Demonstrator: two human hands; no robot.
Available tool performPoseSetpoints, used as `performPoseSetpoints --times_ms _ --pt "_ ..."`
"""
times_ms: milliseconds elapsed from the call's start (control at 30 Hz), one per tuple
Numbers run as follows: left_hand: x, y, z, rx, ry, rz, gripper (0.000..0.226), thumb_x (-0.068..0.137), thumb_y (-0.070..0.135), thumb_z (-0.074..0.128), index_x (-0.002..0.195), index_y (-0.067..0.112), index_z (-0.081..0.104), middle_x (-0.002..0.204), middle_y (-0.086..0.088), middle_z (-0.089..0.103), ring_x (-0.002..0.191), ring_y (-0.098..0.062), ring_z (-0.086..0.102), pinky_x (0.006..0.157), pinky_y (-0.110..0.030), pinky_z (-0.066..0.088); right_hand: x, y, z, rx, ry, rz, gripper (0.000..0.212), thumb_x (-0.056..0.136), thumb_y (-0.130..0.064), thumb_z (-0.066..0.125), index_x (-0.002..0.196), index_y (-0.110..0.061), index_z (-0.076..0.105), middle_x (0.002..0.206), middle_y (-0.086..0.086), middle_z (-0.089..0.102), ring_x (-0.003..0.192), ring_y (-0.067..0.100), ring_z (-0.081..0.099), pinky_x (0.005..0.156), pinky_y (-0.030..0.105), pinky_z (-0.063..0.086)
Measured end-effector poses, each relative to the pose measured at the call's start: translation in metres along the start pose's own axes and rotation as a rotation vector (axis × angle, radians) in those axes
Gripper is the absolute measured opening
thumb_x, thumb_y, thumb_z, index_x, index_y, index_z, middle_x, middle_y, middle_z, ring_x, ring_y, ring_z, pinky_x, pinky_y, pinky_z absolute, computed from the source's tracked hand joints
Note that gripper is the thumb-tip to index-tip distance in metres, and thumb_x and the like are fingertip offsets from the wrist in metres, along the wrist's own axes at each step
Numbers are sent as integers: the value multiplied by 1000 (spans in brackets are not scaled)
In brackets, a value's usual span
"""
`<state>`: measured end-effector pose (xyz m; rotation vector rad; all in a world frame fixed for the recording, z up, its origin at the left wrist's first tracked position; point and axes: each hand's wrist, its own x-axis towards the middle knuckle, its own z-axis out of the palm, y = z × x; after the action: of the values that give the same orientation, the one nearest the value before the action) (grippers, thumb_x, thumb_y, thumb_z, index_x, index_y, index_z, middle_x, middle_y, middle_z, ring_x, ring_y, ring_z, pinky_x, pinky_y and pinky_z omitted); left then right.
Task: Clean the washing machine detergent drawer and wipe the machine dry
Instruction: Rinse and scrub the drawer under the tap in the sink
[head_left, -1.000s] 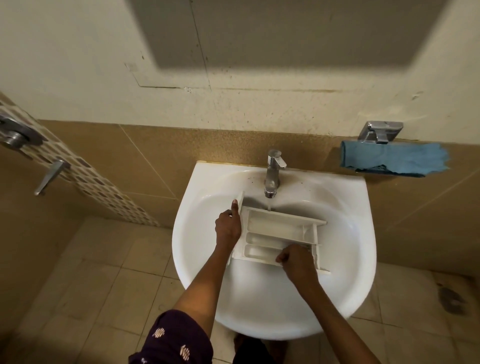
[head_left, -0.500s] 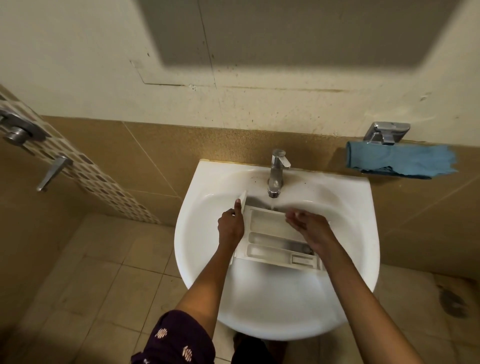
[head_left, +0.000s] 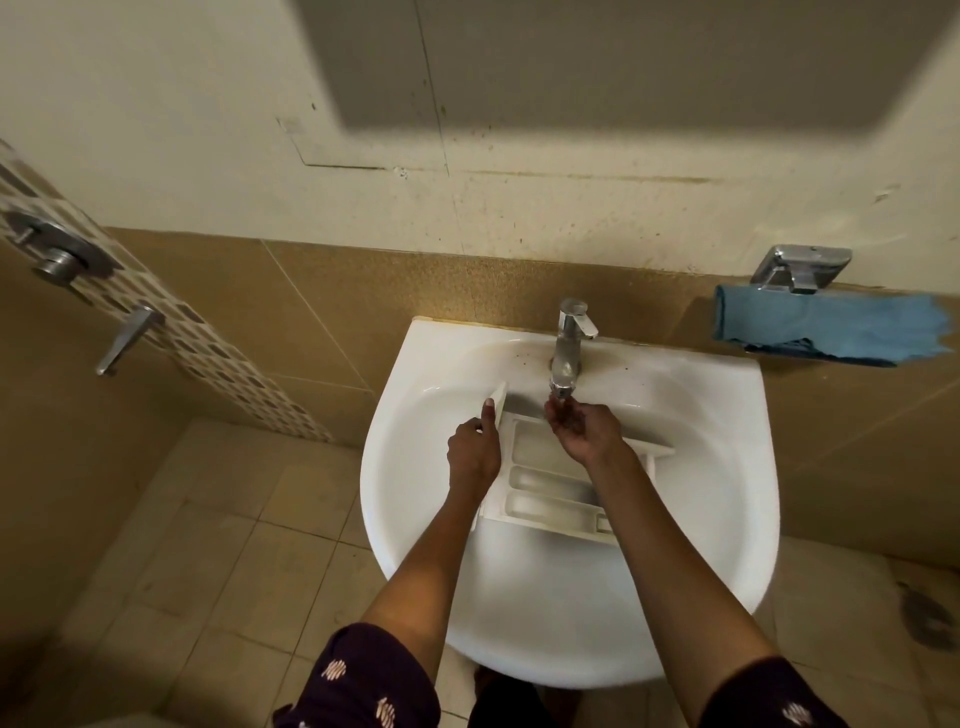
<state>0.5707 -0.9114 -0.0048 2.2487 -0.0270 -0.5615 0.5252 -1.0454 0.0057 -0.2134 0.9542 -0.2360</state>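
Right hand (head_left: 582, 431) is off the detergent drawer (head_left: 545, 491), now cupped under the faucet (head_left: 570, 338) — loose, holding nothing. Left hand (head_left: 474, 457) still grips the drawer's left end, drawer lying in the sink (head_left: 727, 493). Likely rinsing — drying not started.

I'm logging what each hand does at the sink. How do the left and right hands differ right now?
The left hand grips the white detergent drawer at its left end, thumb up along the front panel; the right hand holds nothing. The left hand is off to the left of the faucet; the right hand is loosely cupped right under its spout. Both are bare and over the sink.
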Motion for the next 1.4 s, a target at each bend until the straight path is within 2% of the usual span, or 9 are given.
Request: performPoseSetpoints --times_ms 167,300,367,467,600,733,967,1267,1400 --pt "1 -2 1 -2 7 3 69 97 53 23 112 -2 61 116 -22 61 108 -36 54 95 -41 41 1 2 3 -24 26 12 34 91 6 23 70 -5 48 65 5 48 57 14 43 53 19 31" --pt "1 -2 2 6 6 18 70 97 53 22 113 -3 61 117 -23 61 109 -37 54 97 -41 40 -7 -4 -12 -166 -87 57 27 81 5 27 67 -11 43 46 4 49 57 13 36 53 18 27" --pt "0 -2 1 13 13 38 68 98 51 22 113 -3 61 118 -23 61 110 -37 53 96 -40 39 -15 -20 -29 -295 -74 23 21 77 7 33 69 -8 46 46 5 52 57 14 43 49 19 37" --pt "0 -1 0 18 14 53 66 99 50 21 109 -2 62 117 -23 61 110 -38 53 94 -39 39 -18 -50 -62 -787 104 -122 25 92 9 35 84 9 58 58 15 60 54 20 59 50 22 54" --pt "2 -3 2 31 10 51 67 99 50 21 109 -2 61 118 -23 60 111 -38 52 94 -39 38 -9 -64 -86 -1149 241 -229 18 87 11 44 92 14 61 76 21 61 68 29 59 67 30 54" --pt "2 -4 3 31 17 56 68 98 51 20 108 -2 62 117 -23 60 110 -38 52 94 -40 38 -10 -50 -89 -1559 516 -441 23 85 1 55 106 12 57 108 27 62 104 39 59 81 35 47" --pt "2 -3 2 38 9 52 68 98 51 20 106 -2 62 116 -23 61 109 -37 53 94 -39 39 -7 -24 -88 -1539 628 -614 36 84 -23 69 103 6 61 107 25 64 101 40 60 82 40 49" --pt "4 -5 4 24 3 27 72 97 54 20 108 -4 62 115 -24 62 108 -39 54 97 -43 41 -4 -25 -91 -1479 689 -634 25 92 -11 55 107 9 59 111 27 62 105 40 58 86 40 48" --pt "4 -5 3 24 3 22 72 97 55 20 108 -3 62 116 -23 62 109 -38 54 98 -44 41 2 -23 -89 -1484 683 -543 34 94 -7 48 123 10 49 122 28 56 114 41 54 94 41 45"
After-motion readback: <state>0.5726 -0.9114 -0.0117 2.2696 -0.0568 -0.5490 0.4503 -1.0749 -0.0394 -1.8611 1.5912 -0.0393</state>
